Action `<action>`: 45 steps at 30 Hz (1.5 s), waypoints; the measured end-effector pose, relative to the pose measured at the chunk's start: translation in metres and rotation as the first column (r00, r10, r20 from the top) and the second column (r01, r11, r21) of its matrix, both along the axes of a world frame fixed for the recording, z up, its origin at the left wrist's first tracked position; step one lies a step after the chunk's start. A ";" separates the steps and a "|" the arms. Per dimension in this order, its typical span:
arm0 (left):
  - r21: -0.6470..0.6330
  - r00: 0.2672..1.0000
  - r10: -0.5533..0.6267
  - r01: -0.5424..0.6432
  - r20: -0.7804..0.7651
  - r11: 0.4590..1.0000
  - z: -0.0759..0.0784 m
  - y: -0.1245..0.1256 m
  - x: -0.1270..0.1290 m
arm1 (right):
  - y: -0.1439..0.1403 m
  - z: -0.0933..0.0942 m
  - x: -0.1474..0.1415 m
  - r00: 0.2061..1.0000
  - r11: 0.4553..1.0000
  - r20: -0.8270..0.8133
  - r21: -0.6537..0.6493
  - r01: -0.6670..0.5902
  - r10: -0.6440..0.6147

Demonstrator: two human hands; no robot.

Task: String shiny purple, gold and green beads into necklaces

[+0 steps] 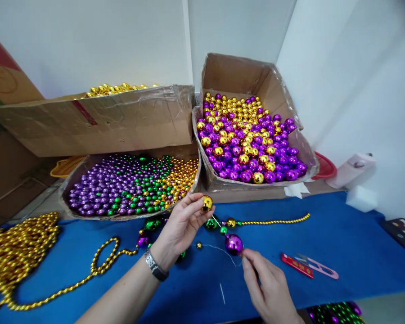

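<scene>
My left hand (185, 218), with a watch on its wrist, pinches a large shiny gold bead (207, 204) between thumb and fingers. A thin white length (216, 220) runs from that bead down to a small green bead (223, 230) and a large purple bead (234, 245). Just below the purple bead, my right hand (265, 281) is closed in a pinch on the string, whose end is mostly hidden by the fingertips. On the cloth between the hands lies a small gold bead (199, 245) on a thin pale string (219, 248).
Behind stand a carton of purple and gold beads (310, 168) and a carton of smaller mixed beads (65, 198). Gold bead strands (20, 256) pile up at left on the blue cloth (357, 252). Pink scissors (322, 267) and a red packet (297, 265) lie at right.
</scene>
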State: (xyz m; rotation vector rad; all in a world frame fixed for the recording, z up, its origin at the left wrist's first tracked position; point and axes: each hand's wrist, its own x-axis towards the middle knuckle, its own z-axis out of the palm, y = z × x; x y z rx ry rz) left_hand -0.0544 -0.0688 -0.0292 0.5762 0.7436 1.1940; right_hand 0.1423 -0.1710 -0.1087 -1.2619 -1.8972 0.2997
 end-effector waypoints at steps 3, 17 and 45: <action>0.003 1.000 0.024 -0.024 -0.009 1.000 -0.001 -0.001 0.001 | 0.000 -0.001 0.000 1.000 1.000 0.010 0.005 -0.008 0.008; 0.173 0.964 0.048 -0.002 -0.261 0.985 -0.017 -0.029 0.017 | 0.000 -0.001 -0.004 0.999 0.999 0.007 0.035 0.041 -0.041; 0.254 -0.224 0.379 0.439 -0.898 0.862 0.028 0.036 -0.130 | 0.002 -0.015 -0.010 0.401 0.706 -0.810 -0.576 -0.412 -0.428</action>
